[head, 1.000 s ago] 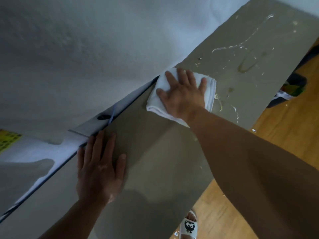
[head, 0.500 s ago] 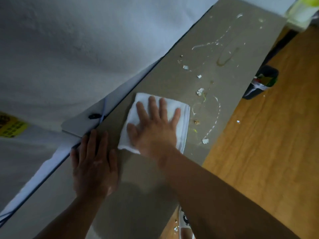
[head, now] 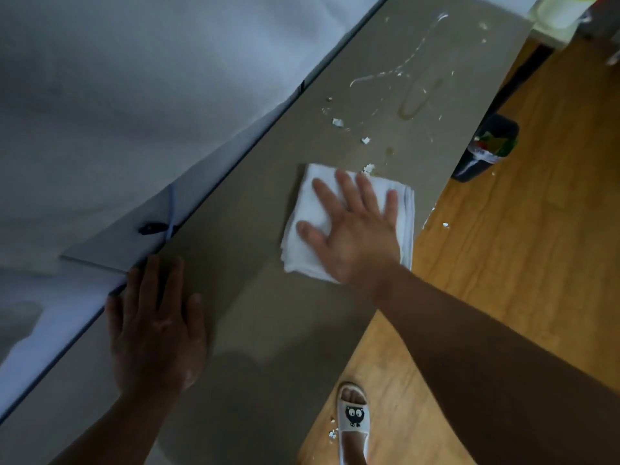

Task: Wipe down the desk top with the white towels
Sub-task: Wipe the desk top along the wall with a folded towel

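A narrow grey desk top (head: 255, 229) runs diagonally from lower left to upper right. A folded white towel (head: 310, 209) lies flat on it near the front edge. My right hand (head: 352, 236) presses down on the towel, palm flat and fingers spread. My left hand (head: 154, 327) rests flat on the bare desk by the back edge, holding nothing. Beyond the towel the desk carries white crumbs (head: 365, 140) and streaks of spilled liquid (head: 416, 102).
A white wall (head: 134, 95) borders the desk's back edge, with a grey panel and a small black fitting (head: 152, 228). A dark waste bin (head: 486, 146) stands on the wooden floor (head: 520, 263) at right. My slippered foot (head: 354, 421) is below, with crumbs beside it.
My right hand has slid the towel from the back edge of the desk toward the front edge. My left hand has stayed in place.
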A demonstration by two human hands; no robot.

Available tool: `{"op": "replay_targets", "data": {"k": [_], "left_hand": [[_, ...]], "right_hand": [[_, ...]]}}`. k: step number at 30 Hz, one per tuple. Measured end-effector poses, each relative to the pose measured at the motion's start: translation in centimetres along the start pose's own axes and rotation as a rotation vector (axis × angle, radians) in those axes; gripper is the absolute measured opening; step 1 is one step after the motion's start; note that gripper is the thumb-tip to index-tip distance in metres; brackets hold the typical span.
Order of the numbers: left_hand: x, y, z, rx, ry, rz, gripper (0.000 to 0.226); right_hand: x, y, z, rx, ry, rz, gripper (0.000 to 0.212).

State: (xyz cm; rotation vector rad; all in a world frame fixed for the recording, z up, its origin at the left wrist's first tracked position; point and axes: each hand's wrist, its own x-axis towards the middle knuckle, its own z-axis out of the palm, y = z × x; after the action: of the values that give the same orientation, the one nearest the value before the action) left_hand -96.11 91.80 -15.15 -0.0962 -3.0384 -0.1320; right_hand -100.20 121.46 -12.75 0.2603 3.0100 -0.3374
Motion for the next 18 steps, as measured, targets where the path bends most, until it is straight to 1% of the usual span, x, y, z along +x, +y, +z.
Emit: {"op": "replay_targets", "data": {"k": [5,9,14,18], "left_hand": [[0.0,0.1,0.0,-0.010,0.014,-0.008,0.063],[0.0,0.3,-0.1,-0.016,-0.002,-0.022,0.064],[0.2,0.4,-0.2,-0.014,-0.022,-0.024,0.065],[0.2,0.3,-0.2,-0.014,-0.023,-0.022,0.065]], "right_hand": [[5.8,2.2,-1.4,-0.008,0.020,0.112,0.080],[7.2,2.1,-1.6,-0.015,0.003,0.190,0.079],[3.7,-0.5,-0.9,0.008,-0.025,0.225,0.077],[-3.9,-4.1,0.5,0.026,-0.025,0.121,0.075]]}}
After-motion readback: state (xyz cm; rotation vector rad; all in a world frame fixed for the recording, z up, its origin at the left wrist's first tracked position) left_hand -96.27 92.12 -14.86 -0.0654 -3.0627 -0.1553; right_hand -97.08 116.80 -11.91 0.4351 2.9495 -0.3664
